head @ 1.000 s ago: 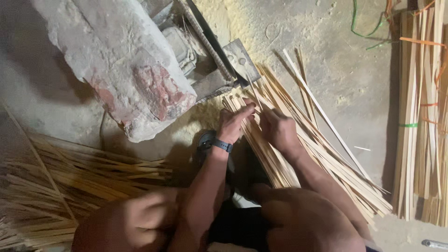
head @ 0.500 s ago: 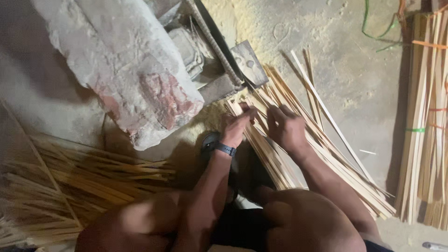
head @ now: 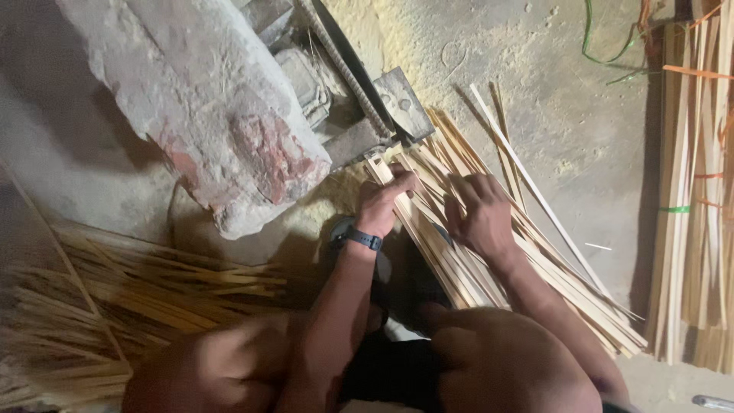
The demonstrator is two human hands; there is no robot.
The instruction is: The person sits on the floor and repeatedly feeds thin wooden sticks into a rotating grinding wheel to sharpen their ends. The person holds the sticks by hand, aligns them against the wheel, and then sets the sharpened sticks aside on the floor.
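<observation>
Two hands on bamboo strips [head: 489, 260] fanned across floor [head: 566, 138]. Left hand [head: 386, 200] pinching strip ends beside metal machine [head: 359, 115]; right hand [head: 478, 218] pressed flat, fingers spread. Probably light, springy, splintery; best gripped near ends.

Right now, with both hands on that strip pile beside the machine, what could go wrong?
1. The left hand grips strip ends right beside the metal machine; fingers might get nicked there.
2. The right hand presses bare on the bamboo strips; thin edges may cut or splinter.
3. Loose strips fan outward and could slide off the pile.
</observation>
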